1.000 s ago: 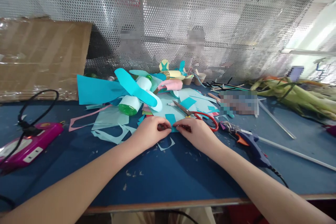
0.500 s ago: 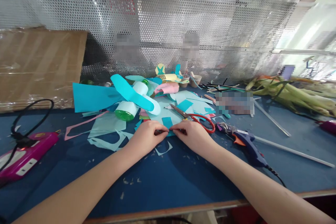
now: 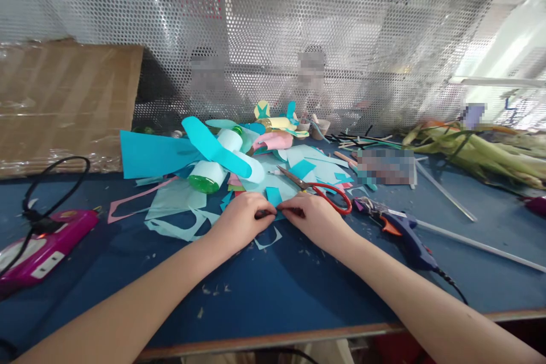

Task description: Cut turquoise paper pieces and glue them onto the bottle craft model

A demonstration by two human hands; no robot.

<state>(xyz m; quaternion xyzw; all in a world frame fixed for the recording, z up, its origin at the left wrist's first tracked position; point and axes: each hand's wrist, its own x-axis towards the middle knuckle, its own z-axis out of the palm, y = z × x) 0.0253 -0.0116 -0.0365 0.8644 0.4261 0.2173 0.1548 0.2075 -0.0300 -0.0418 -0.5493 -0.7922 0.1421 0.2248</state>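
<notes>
My left hand (image 3: 239, 222) and my right hand (image 3: 313, 217) meet at the middle of the blue table (image 3: 273, 290). Both pinch a small teal paper piece (image 3: 273, 198) between their fingertips, pressing it against the tabletop. Red-handled scissors (image 3: 318, 187) lie just beyond my right hand. A heap of teal, light-blue and pink paper cuttings (image 3: 239, 165) spreads behind both hands, with a green-capped bottle wrapped in paper (image 3: 207, 176) in it.
A blue glue gun (image 3: 403, 230) lies right of my right hand, a magenta device (image 3: 40, 247) with a black cable at the left. Cardboard (image 3: 63, 102) leans on the perforated metal screen (image 3: 298, 40). Green stalks (image 3: 478, 153) lie at the far right.
Both hands stay pinched on the teal paper piece at the same spot; only the camera has shifted slightly.
</notes>
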